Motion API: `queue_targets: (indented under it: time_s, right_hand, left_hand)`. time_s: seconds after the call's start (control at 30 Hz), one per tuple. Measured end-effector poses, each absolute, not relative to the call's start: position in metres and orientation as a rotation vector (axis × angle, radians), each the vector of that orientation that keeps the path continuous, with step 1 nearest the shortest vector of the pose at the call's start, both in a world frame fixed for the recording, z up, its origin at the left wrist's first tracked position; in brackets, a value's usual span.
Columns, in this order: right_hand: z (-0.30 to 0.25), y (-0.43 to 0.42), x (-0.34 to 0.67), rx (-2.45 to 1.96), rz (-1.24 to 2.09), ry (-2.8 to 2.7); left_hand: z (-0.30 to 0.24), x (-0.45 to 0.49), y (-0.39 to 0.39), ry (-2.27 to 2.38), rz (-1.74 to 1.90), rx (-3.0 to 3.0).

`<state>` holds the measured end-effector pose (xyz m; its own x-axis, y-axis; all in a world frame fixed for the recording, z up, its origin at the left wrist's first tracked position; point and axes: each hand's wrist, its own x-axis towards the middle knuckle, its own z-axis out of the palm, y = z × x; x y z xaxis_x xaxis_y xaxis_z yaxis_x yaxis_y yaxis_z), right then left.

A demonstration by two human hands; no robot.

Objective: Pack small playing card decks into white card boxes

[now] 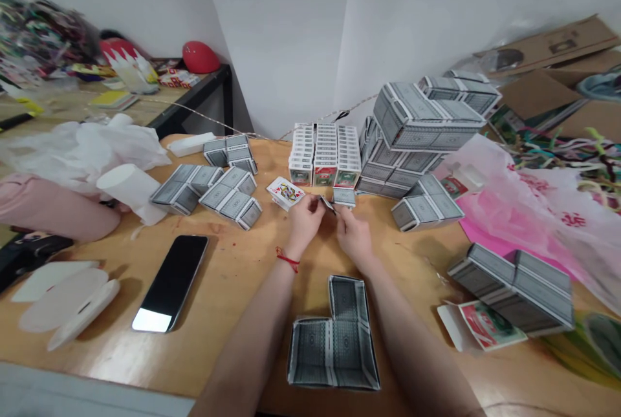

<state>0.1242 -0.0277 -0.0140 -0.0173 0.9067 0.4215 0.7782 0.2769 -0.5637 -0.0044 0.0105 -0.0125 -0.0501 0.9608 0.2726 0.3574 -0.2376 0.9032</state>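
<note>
At the middle of the table, my left hand (305, 226), with a red string bracelet at its wrist, is closed in a pinch on a playing card (326, 203). My right hand (355, 235) pinches at the card's other side, its fingers bent and partly hiding it. A face-up pile of cards topped by a queen (286, 193) lies just beyond my left hand. Past my right fingers a grey-backed stack of cards (344, 197) rests before three rows of card boxes (325, 155). Between my forearms sits an L-shaped block (334, 339) built of grey-backed cards.
More card-built blocks stand at left (230, 197) and in a tall pile (427, 123) at right. A phone (172, 282) lies left of my arm. An opened card box (490, 324) is at front right, near pink plastic (548, 203). A pink bottle (58, 207) lies left.
</note>
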Motion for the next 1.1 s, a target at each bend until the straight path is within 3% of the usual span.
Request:
queue_targets:
  time_s: [0.47, 1.1]
  right_hand:
    - [-0.0164, -0.0215, 0.1294, -1.464, 0.311, -1.624]
    - [-0.0108, -0.0235, 0.125, -1.313, 0.284, -1.91]
  left_hand:
    - [-0.0116, -0.0037, 0.0117, 1.324, 1.283, 1.692]
    - [-0.0039, -0.0046, 0.0111, 1.413, 1.311, 1.667]
